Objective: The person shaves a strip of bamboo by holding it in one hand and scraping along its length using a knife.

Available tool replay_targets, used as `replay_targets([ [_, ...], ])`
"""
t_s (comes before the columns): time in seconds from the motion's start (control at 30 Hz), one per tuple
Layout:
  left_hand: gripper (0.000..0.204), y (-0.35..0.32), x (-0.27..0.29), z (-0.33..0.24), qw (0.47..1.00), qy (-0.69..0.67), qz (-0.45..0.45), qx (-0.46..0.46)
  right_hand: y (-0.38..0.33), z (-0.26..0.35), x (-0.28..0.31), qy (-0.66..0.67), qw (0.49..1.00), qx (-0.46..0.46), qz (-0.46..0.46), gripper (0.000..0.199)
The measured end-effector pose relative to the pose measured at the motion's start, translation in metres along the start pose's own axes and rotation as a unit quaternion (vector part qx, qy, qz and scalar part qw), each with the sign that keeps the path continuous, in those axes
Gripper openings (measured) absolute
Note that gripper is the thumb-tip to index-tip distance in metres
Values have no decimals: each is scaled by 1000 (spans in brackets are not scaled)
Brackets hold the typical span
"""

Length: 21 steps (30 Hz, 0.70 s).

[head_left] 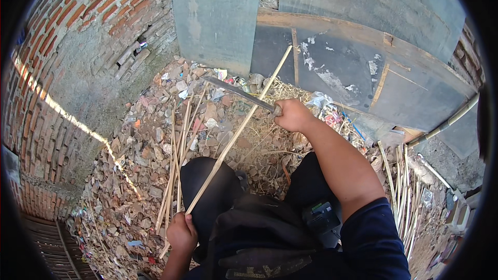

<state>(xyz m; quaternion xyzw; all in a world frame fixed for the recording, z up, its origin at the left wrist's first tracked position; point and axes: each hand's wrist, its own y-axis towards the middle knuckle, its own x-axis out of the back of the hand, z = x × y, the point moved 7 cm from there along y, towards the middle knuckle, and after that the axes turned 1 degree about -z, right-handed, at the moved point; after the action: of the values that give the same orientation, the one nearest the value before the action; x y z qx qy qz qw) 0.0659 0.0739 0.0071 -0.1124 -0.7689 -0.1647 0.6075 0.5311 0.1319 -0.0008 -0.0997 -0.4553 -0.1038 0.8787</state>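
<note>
My left hand [181, 232] is closed round the lower end of a long, pale bamboo strip [228, 145], which slants up and away to the right across my left knee. In my right hand [293, 116] is the handle of a machete [236, 89], its dark blade pointing to the far left. The blade crosses the strip just left of my right fist; whether its edge touches the strip I cannot tell. Thin curled shavings [282, 91] lie on the ground beyond my right hand.
More bamboo strips [174, 176] lie left of my left knee, and another bundle [403, 192] is at the right. Stones and litter [140, 176] cover the ground. A brick wall [62, 98] rises at the left, grey-blue panels [218, 15] at the far side.
</note>
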Motion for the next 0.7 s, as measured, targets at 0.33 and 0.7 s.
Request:
replay_targets([
  [0.33,30,5,7,-5,1000,1,-9,3,2,-6,-5,13,999,-8,29,31],
  [0.7,32,7,-1,2,999,-5,34,16,-24,62,-28,-114,975,145,121,28],
])
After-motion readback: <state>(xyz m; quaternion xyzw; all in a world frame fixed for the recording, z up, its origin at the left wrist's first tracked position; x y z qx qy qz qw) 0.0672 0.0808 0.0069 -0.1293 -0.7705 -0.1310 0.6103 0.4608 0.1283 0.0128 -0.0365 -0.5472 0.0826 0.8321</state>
